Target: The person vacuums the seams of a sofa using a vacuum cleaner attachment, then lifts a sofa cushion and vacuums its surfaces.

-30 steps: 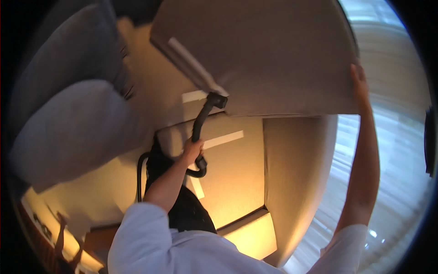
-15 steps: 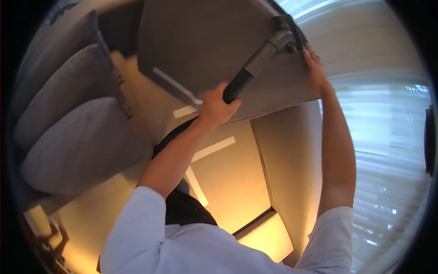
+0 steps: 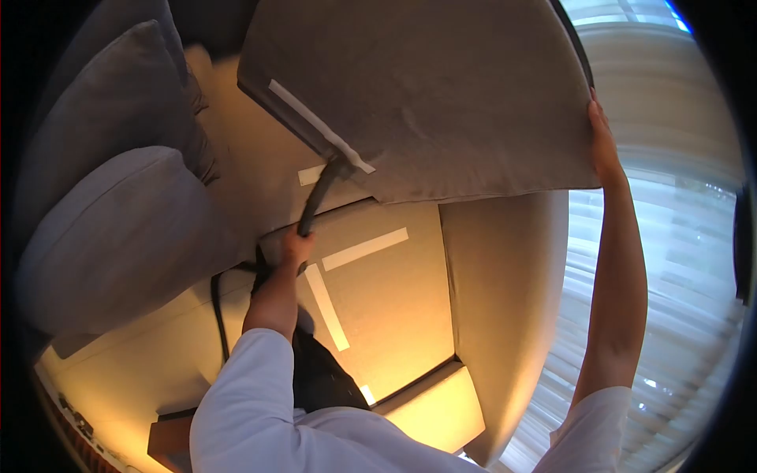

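My left hand is wrapped around the dark tube of a vacuum cleaner. The tube's blurred far end is at the corner of a raised grey sofa cushion, beside a white strip on the cushion's underside. My right hand grips the cushion's right edge and holds it tilted up; part of the fingers is hidden behind that edge. Below the cushion the sofa base is exposed, with white strips stuck on it.
Several grey pillows lean at the left. A black hose hangs beside my left arm. The sofa's armrest side stands on the right, with a sheer curtain beyond it. A lit pad lies near my body.
My left hand has drawn the vacuum tube down and left, from the cushion's upper right edge to its lower left corner. My right hand, still on the edge, has shifted right and slightly down.
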`<state>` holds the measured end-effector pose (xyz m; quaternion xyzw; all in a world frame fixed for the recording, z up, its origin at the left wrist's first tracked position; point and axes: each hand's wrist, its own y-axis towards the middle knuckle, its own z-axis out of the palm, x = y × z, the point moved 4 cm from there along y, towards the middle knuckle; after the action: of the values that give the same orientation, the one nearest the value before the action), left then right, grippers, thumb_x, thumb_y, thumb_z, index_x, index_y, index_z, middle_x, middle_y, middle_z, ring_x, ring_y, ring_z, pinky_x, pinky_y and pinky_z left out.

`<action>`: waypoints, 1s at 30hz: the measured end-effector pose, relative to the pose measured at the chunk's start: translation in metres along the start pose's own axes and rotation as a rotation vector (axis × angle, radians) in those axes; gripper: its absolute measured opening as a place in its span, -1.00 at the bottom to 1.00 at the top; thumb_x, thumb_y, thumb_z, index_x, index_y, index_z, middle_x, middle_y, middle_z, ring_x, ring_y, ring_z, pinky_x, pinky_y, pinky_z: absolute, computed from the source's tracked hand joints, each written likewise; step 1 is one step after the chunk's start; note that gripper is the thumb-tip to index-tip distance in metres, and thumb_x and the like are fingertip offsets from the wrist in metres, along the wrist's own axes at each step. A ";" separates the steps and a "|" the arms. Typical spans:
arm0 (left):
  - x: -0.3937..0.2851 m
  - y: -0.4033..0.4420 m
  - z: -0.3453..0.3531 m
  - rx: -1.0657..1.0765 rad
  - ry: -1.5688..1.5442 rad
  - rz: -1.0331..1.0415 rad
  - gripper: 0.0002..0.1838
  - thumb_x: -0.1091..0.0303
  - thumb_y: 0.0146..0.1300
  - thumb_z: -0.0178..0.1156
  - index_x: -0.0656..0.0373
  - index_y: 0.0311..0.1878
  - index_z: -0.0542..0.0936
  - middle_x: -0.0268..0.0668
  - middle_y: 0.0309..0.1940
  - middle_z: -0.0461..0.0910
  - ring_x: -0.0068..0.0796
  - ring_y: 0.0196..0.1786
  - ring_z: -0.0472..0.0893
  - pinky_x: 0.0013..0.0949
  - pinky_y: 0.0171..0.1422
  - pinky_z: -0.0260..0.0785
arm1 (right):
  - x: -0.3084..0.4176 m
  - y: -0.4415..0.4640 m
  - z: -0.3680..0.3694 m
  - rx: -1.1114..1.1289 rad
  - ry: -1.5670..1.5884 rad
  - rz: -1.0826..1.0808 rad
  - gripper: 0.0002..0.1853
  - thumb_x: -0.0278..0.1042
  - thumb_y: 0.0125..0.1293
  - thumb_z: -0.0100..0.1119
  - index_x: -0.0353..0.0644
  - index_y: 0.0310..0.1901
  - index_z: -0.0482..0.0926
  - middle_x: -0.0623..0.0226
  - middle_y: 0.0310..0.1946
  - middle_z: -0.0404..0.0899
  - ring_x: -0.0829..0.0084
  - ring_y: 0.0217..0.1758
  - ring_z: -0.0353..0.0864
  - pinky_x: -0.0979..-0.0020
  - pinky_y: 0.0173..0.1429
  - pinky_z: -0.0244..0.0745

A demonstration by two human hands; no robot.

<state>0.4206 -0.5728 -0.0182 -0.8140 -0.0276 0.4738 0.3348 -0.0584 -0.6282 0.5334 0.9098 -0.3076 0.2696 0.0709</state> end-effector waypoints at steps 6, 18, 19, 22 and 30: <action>-0.020 -0.029 -0.039 0.089 0.061 0.013 -0.58 0.24 0.13 0.37 0.17 0.05 0.60 -0.02 -0.39 0.68 -0.11 -0.24 0.74 -0.12 -0.16 0.51 | -0.022 0.017 -0.002 0.036 0.278 0.160 -0.24 0.24 0.58 -0.14 -0.14 0.58 0.15 0.25 0.54 0.20 0.34 0.59 0.14 0.29 0.64 -0.02; -0.063 0.051 0.015 0.154 -0.203 0.110 -0.69 0.29 0.14 0.36 0.21 -0.09 0.60 -0.17 -0.50 0.62 -0.32 -0.42 0.65 -0.22 -0.25 0.47 | -0.047 0.047 -0.015 -0.148 0.068 0.214 -0.18 0.29 0.55 -0.11 -0.23 0.56 0.17 0.21 0.54 0.21 0.30 0.55 0.23 0.33 0.59 0.08; -0.038 0.049 0.018 0.107 -0.183 0.072 -0.66 0.28 0.15 0.36 0.20 -0.04 0.61 -0.20 -0.48 0.61 -0.37 -0.41 0.63 -0.23 -0.24 0.47 | -0.048 0.050 -0.014 -0.115 0.132 0.215 -0.18 0.29 0.55 -0.11 -0.24 0.56 0.16 0.22 0.54 0.21 0.32 0.55 0.22 0.33 0.60 0.07; -0.003 0.052 0.011 0.120 -0.147 -0.058 -0.61 0.26 0.18 0.36 0.17 0.06 0.63 -0.24 -0.44 0.60 -0.42 -0.39 0.59 -0.22 -0.20 0.47 | -0.056 0.059 -0.014 -0.071 0.149 0.207 -0.17 0.29 0.55 -0.11 -0.24 0.57 0.15 0.23 0.55 0.19 0.35 0.56 0.20 0.33 0.60 0.06; 0.087 0.033 -0.025 0.128 -0.192 -0.228 -0.74 0.26 0.23 0.33 0.26 -0.19 0.57 -0.27 -0.50 0.57 -0.46 -0.46 0.57 -0.26 -0.31 0.42 | -0.044 0.043 -0.016 0.002 0.141 0.153 -0.14 0.34 0.55 -0.17 -0.23 0.58 0.10 0.27 0.53 0.22 0.35 0.51 0.26 0.33 0.56 0.14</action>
<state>0.4795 -0.5793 -0.0945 -0.7336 -0.1214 0.5093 0.4332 -0.1202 -0.6349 0.5223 0.8624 -0.3702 0.3379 0.0706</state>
